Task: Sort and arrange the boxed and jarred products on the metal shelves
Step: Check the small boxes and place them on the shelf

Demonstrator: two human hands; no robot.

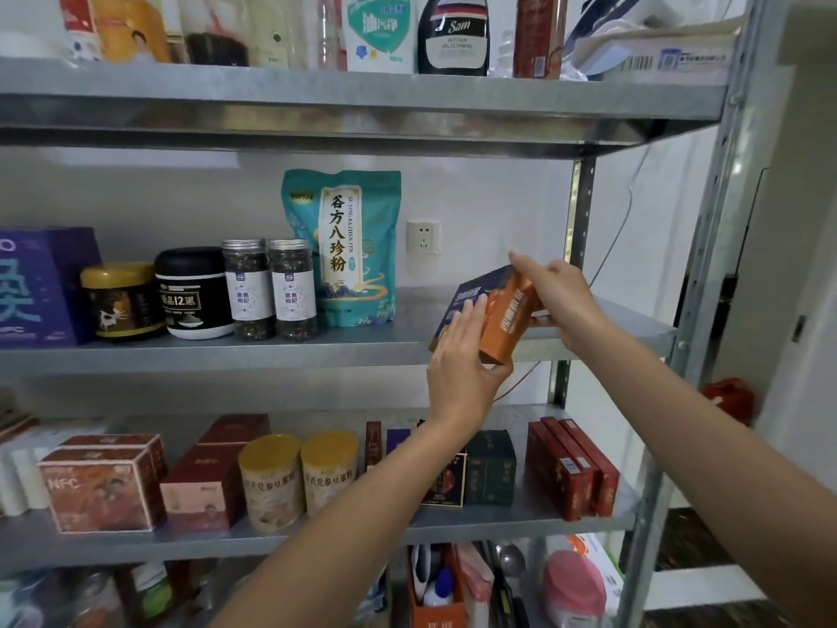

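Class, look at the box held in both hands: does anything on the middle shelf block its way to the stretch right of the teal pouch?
Nothing visible does. The left hand and right hand hold the orange and navy box over the middle shelf; what shows of it between the teal pouch and the corner post holds nothing.

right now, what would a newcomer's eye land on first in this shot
The left hand and right hand together hold a tilted orange and navy box at the right end of the middle shelf. Next comes the tall teal pouch, standing upright mid-shelf against the wall.
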